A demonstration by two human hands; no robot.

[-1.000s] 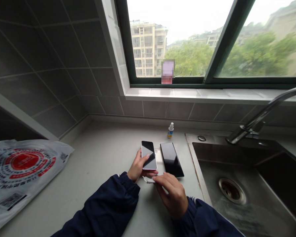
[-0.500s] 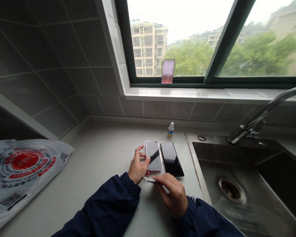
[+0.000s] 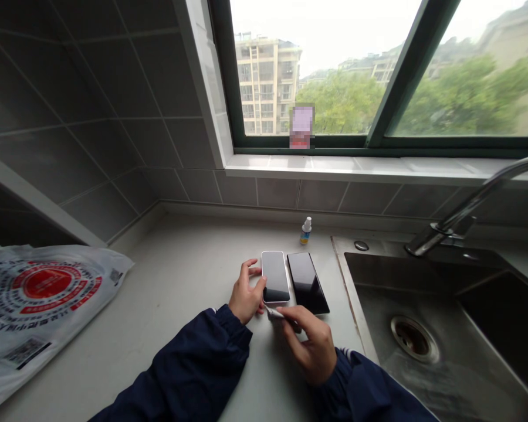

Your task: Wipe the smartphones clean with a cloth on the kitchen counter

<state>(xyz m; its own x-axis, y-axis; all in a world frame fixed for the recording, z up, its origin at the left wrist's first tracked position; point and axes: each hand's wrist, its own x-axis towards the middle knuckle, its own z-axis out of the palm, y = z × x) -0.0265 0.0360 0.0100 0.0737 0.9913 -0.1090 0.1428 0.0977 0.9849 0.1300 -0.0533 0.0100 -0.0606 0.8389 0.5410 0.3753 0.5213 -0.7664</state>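
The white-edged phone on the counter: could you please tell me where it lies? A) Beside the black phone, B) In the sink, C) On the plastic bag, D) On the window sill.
A: the white-edged phone lies flat on the counter, just left of the black phone, with the left hand at its lower left edge.

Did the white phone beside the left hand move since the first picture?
Yes: the white phone moved right, closer to the black phone, judged against the steel sink rim.
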